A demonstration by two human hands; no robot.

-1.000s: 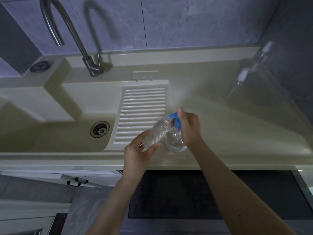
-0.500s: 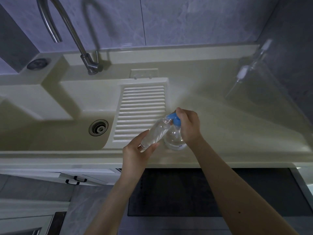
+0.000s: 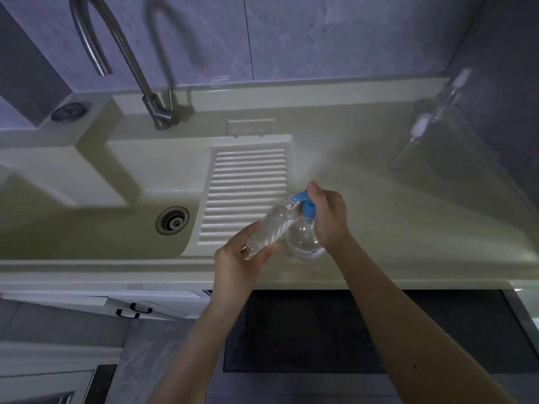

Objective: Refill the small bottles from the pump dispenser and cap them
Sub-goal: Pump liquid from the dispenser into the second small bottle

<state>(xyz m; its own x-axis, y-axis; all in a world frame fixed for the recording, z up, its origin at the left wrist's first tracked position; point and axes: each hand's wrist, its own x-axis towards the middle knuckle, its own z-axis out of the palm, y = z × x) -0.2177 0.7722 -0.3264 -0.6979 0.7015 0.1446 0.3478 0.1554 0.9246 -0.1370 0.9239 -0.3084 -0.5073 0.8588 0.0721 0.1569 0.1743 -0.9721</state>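
My left hand [image 3: 237,262] curls its fingers and thumb around the base of a small clear plastic bottle [image 3: 269,227], which I hold tilted so its open mouth points up and to the right, right against the nozzle of the blue pump head [image 3: 304,204]. My right hand [image 3: 328,217] rests on top of that pump head, fingers bent down over it with the thumb alongside; I cannot tell how hard it presses. The pump sits on a round clear plastic dispenser bottle [image 3: 304,243] that stands upright on the cream-coloured countertop [image 3: 393,228], near its front edge and just right of the ribbed drainboard [image 3: 248,193]. The small bottle touches the dispenser's left shoulder. Left of the drainboard lies the cream sink basin [image 3: 116,223] with its round metal drain [image 3: 172,220], and a curved steel faucet [image 3: 125,59] rises behind it. At the far right end of the counter, well apart from my hands, stand two clear slim bottles with white tops [image 3: 431,118], too dim to make out further.
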